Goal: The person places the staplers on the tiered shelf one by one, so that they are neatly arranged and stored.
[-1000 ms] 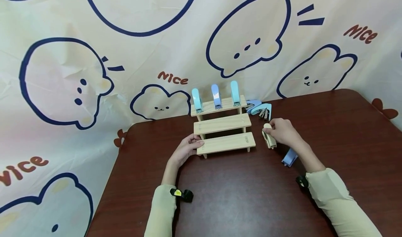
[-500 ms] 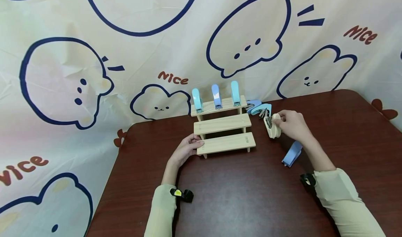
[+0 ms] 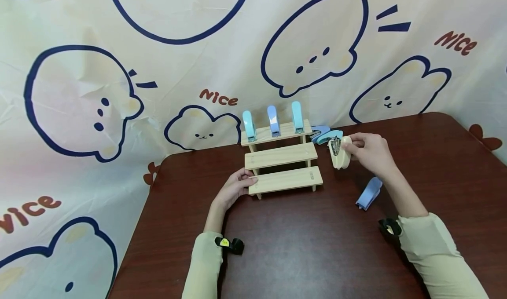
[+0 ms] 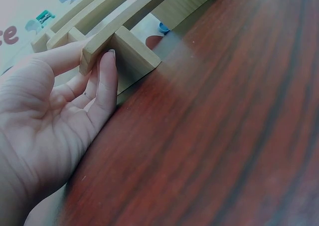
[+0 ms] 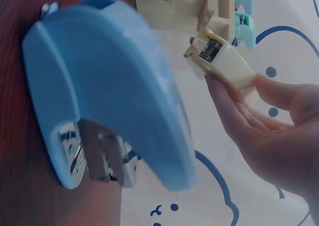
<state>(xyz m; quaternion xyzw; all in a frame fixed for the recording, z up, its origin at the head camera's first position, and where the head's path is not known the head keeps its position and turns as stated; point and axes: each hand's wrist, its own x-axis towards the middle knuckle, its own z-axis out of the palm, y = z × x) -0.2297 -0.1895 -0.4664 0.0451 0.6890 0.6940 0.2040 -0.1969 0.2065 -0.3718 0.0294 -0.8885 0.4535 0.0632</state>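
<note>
In the head view a three-step wooden rack (image 3: 283,181) stands near the back of the table. My left hand (image 3: 234,188) grips the left end of its lowest step, thumb on top; the left wrist view shows the fingers (image 4: 105,81) under the board's end. To the right of the rack, my right hand (image 3: 371,151) pinches a cream stapler (image 3: 339,154) between thumb and fingers, also visible in the right wrist view as the cream stapler (image 5: 232,66). Two turquoise staplers (image 3: 248,126) and a periwinkle stapler (image 3: 273,121) stand on the top step.
A blue stapler (image 3: 369,194) lies on the dark wooden table (image 3: 301,246), below my right hand. Beside the rack's right end lie a turquoise stapler (image 3: 329,136) and a blue-violet stapler (image 3: 320,129). A cloth with cartoon prints (image 3: 190,70) hangs behind the table.
My right hand has raised the cream stapler and turned it, moving slightly away from me, which uncovers more of the blue stapler. The left hand keeps its grip on the rack.
</note>
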